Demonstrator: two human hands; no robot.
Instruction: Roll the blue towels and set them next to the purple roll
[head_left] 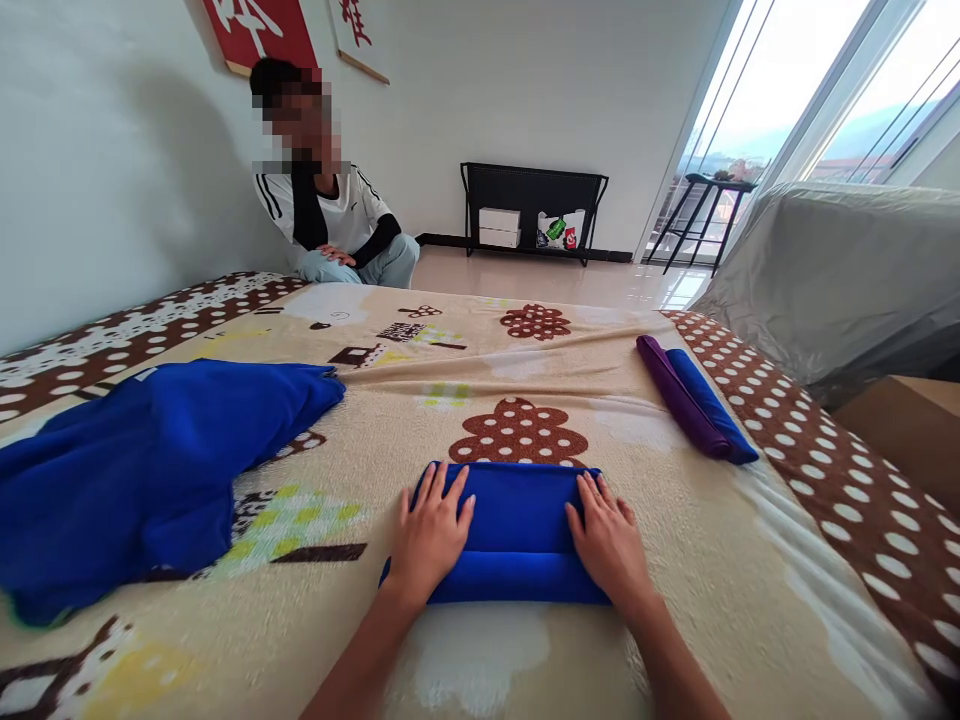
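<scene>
A folded blue towel (517,525) lies on the patterned blanket (480,390) in front of me, its near edge rolled up. My left hand (431,530) rests flat on its left end, fingers spread. On the towel's right end my right hand (607,540) presses flat, fingers stretched out. Neither hand grips anything.
A loose heap of blue cloth (142,470) lies at the left. Two rolled towels, one purple (679,395) and one blue (712,405), sit at the right. A person (330,215) sits beyond the bed by the wall. A covered sofa (832,280) and a black rack (532,210) stand behind.
</scene>
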